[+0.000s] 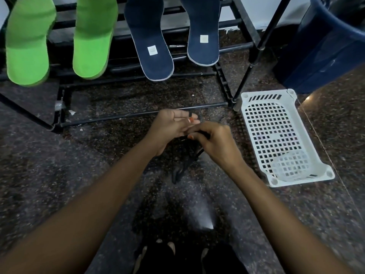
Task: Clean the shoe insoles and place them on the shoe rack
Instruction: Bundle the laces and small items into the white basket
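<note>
Two green insoles and two navy insoles lean side by side on the black shoe rack at the top. In front of the rack, my right hand is shut on a limp black item, perhaps a glove or cloth, that hangs toward the floor. My left hand is palm-up right beside it, fingers stretched out and touching the right hand's fingertips. A small black bit sits at one left fingertip.
A white perforated plastic basket lies on the speckled floor to the right, with a clear round object inside. A dark blue bin stands at the back right. My feet are at the bottom edge.
</note>
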A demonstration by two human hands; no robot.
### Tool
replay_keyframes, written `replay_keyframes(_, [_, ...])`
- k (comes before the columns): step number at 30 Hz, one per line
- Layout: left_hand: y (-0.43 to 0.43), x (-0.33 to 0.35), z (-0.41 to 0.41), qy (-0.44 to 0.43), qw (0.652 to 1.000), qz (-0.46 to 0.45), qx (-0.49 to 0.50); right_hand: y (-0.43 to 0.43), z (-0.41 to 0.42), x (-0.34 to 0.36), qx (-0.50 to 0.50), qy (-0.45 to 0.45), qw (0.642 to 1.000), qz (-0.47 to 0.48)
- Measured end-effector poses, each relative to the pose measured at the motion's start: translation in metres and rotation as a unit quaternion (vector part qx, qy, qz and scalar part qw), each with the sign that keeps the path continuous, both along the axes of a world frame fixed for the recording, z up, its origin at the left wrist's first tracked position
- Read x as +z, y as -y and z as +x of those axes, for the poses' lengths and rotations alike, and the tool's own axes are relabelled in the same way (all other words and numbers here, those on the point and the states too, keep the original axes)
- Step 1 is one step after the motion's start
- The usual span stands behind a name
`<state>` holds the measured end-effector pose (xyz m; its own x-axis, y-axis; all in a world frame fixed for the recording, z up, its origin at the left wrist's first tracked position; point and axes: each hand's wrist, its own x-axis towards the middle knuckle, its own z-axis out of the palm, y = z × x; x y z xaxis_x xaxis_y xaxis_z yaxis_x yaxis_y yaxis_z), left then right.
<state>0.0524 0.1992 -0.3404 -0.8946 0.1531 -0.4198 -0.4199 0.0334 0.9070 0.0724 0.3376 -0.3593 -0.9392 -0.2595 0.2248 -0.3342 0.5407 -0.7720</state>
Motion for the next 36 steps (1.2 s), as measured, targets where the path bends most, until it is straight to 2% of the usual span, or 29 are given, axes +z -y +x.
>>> replay_keyframes(3, [-0.001, -0.001, 0.003, 0.008, 0.998, -0.024, -0.053, -0.010, -0.008, 0.009, -0.023, 0.020, 0.999, -0.026])
replay_keyframes(10, [-0.001, 0.002, 0.009, 0.047, 0.988, 0.079, -0.124, -0.022, -0.023, 0.013, -0.088, 0.075, 0.986, -0.120])
replay_keyframes(19, [-0.003, 0.008, 0.010, 0.073, 0.962, 0.251, -0.082, -0.020, -0.018, -0.003, -0.158, 0.145, 0.943, -0.256])
replay_keyframes(26, [-0.004, 0.009, 0.007, 0.052, 0.950, 0.308, 0.008, -0.002, 0.001, -0.013, -0.126, 0.135, 0.963, -0.194])
replay_keyframes(36, [-0.005, 0.005, 0.001, 0.043, 0.946, 0.308, 0.088, 0.017, 0.020, -0.021, -0.069, 0.081, 0.991, -0.077])
